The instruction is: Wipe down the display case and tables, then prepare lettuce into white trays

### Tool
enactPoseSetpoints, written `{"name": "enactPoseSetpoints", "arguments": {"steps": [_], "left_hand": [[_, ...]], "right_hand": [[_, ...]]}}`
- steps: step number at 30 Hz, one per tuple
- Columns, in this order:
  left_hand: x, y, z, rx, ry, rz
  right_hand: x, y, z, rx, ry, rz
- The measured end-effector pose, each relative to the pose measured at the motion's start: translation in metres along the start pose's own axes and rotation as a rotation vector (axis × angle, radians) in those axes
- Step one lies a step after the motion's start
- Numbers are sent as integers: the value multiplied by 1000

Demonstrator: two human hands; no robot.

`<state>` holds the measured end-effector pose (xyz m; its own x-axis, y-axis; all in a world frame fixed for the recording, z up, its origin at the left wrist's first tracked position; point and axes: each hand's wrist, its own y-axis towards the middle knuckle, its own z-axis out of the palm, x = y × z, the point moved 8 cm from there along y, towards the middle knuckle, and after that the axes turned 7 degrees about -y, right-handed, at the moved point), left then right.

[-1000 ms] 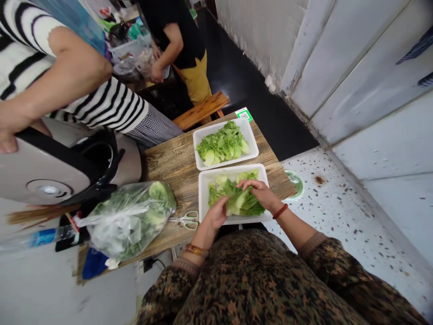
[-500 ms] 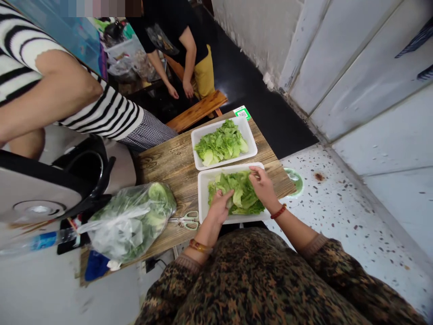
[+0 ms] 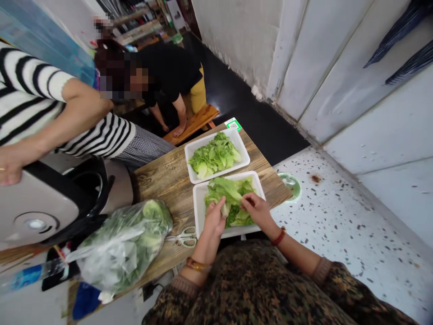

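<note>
My left hand (image 3: 215, 217) is closed on a lettuce leaf (image 3: 227, 190), gripping its pale end above the near white tray (image 3: 196, 212). The fingertips of my right hand (image 3: 256, 209) pinch the right edge of that same leaf. Under both hands, more lettuce leaves (image 3: 241, 217) lie loose in the near tray. Just beyond it a second white tray (image 3: 190, 159) holds a heap of torn lettuce (image 3: 216, 155). My palms partly hide the near tray's front side.
Left of the trays, scissors (image 3: 186, 237) and a plastic bag of greens (image 3: 125, 246) lie on the wooden table (image 3: 158, 169). A rice cooker (image 3: 50, 203) stands farther left beside a person in stripes (image 3: 84, 113). Another person (image 3: 169, 67) bends over a wooden bench (image 3: 196, 123).
My hands have lifted a lettuce leaf and now hold it between them. The person in black has bent lower, a hand on the bench. The striped person's hand now rests on the cooker.
</note>
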<state>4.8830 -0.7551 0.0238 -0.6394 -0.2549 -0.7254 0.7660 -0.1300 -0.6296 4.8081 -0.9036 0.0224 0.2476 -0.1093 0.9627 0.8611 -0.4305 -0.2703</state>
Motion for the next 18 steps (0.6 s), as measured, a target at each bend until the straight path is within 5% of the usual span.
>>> {"name": "enactPoseSetpoints", "arguments": {"steps": [3,8,13,18], "left_hand": [[9,2,-11,1,-21,-98],[23,-6,-9,50,-48,-220],[15,-12,4,75,-103,-191],[8,-7,-10,41,-57,-205]], "right_hand": [[-26,-1,0,-27,336,226],[-34,-6,11,46,427,280],[-14,-5,8,121,84,100],[20,-6,26,212,-242,-189]]}}
